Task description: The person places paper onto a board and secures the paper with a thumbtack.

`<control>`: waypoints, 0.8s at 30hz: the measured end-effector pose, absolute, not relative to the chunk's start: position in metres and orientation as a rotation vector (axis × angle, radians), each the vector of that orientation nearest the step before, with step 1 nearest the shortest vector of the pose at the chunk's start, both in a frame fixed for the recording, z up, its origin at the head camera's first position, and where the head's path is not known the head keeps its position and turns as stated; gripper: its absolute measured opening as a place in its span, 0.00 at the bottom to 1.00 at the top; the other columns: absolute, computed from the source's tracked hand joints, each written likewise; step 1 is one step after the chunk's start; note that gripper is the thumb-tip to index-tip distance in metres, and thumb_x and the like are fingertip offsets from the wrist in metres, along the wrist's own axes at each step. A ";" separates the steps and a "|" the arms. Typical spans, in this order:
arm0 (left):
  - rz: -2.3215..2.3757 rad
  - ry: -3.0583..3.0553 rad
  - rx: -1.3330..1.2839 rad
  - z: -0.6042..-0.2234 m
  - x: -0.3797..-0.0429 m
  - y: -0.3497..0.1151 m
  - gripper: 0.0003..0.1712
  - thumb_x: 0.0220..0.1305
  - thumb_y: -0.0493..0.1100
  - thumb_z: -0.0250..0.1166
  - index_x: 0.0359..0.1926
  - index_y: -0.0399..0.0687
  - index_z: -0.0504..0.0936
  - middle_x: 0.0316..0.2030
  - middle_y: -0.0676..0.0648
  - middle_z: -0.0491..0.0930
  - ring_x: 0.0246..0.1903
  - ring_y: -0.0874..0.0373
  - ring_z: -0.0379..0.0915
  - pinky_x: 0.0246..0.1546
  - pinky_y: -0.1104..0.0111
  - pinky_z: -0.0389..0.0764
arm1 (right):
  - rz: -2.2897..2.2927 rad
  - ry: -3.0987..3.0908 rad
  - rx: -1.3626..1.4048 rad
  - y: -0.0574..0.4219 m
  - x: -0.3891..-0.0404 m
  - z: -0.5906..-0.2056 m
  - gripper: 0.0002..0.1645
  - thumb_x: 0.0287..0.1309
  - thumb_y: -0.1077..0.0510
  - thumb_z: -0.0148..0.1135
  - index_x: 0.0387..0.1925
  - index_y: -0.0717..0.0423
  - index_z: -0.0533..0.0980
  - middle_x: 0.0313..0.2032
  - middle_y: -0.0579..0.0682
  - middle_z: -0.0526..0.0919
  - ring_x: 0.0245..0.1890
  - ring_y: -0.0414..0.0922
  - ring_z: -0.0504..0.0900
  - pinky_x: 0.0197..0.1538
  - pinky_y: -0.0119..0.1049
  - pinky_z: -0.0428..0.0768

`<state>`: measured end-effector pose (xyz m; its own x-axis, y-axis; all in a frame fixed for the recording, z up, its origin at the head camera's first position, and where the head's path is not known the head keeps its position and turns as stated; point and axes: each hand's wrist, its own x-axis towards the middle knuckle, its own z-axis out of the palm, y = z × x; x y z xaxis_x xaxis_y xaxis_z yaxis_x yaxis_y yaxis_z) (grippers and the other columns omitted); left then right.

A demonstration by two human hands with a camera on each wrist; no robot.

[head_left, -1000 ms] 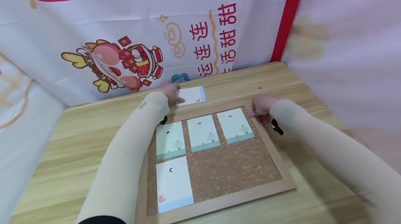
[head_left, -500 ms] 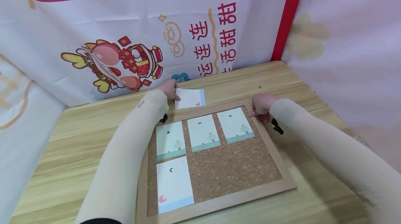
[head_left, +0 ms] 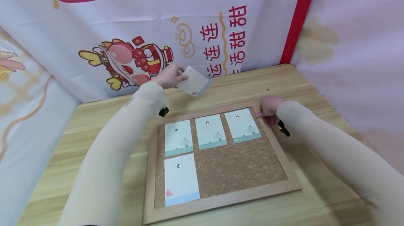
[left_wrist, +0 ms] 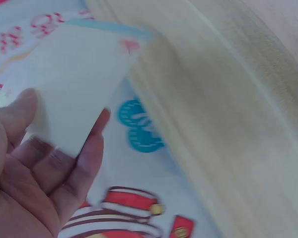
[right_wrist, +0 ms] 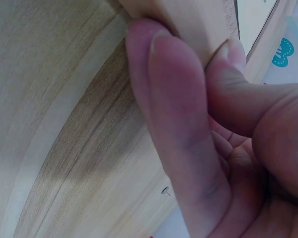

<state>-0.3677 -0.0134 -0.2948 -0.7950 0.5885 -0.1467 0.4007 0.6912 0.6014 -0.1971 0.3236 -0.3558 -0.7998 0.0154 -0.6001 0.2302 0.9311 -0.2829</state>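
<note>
Above the far edge of the table, my left hand [head_left: 168, 77] pinches a white note card [head_left: 195, 81] with a blue strip along one edge. In the left wrist view the thumb lies on the face of the card [left_wrist: 74, 74] and the fingers are behind it. My right hand [head_left: 270, 108] grips the frame of a corkboard [head_left: 240, 166] near its far right corner. From the right wrist, the thumb is on top of the wooden frame [right_wrist: 184, 25] and the fingers are against its outer side. Several cards, one of them [head_left: 181, 180] blue-edged, are pinned to the cork.
A small thumbtack [head_left: 268, 89] lies on the wooden table [head_left: 94, 127] behind the board's right corner. Printed cloth [head_left: 132, 15] hangs along the back and both sides of the table. Bare cork shows at the board's lower right.
The left hand has lifted the card from the table, raising and tilting it. My right hand keeps its grip on the frame. The head view has shifted slightly.
</note>
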 end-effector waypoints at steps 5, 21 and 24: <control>0.914 2.555 0.830 -0.266 -0.337 -0.022 0.17 0.75 0.43 0.54 0.59 0.42 0.71 0.48 0.39 0.78 0.38 0.45 0.81 0.32 0.54 0.84 | -0.467 2.470 0.151 0.323 -0.194 -0.355 0.18 0.70 0.57 0.59 0.26 0.65 0.79 0.22 0.58 0.84 0.21 0.48 0.85 0.29 0.39 0.83; 0.950 2.539 1.175 -0.217 -0.224 -0.056 0.20 0.63 0.37 0.69 0.56 0.44 0.79 0.50 0.47 0.81 0.43 0.56 0.79 0.44 0.63 0.81 | -0.467 2.471 0.148 0.320 -0.190 -0.352 0.19 0.71 0.56 0.57 0.26 0.64 0.78 0.23 0.57 0.83 0.22 0.48 0.85 0.30 0.39 0.83; 1.016 2.494 1.201 -0.214 -0.206 -0.062 0.19 0.63 0.37 0.70 0.55 0.42 0.81 0.47 0.48 0.83 0.41 0.57 0.79 0.43 0.64 0.81 | -0.463 2.474 0.156 0.319 -0.190 -0.353 0.19 0.71 0.56 0.57 0.26 0.63 0.78 0.23 0.57 0.83 0.22 0.47 0.85 0.30 0.39 0.83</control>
